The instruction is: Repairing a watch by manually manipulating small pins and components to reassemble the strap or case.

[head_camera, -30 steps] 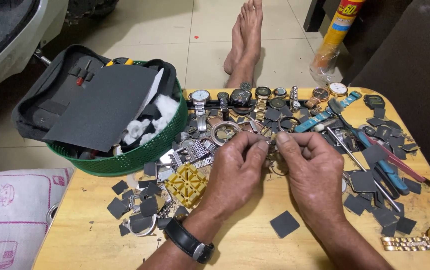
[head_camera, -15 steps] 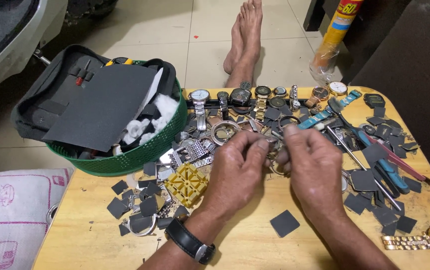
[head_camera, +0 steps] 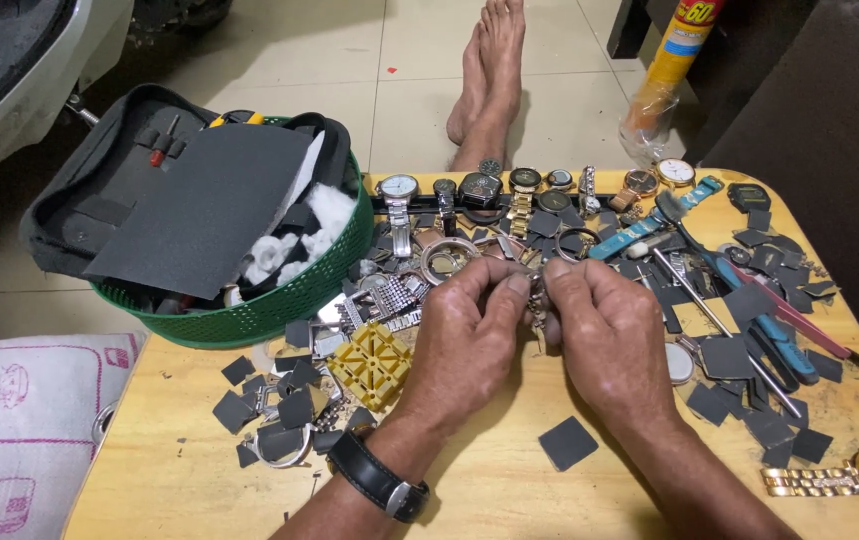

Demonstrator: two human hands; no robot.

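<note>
Between both hands' fingertips: small metal watch part [head_camera: 537, 303].

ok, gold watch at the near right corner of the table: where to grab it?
Take the gold watch by its link bracelet, pinching across the width from above. It lies flat, band stretched left toward bare wood; the dark dial sits at the table edge, cut off by the frame.

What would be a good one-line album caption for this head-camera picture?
Both hands, left hand and right hand, pinch a small metal watch part above a wooden table strewn with watches.
</note>
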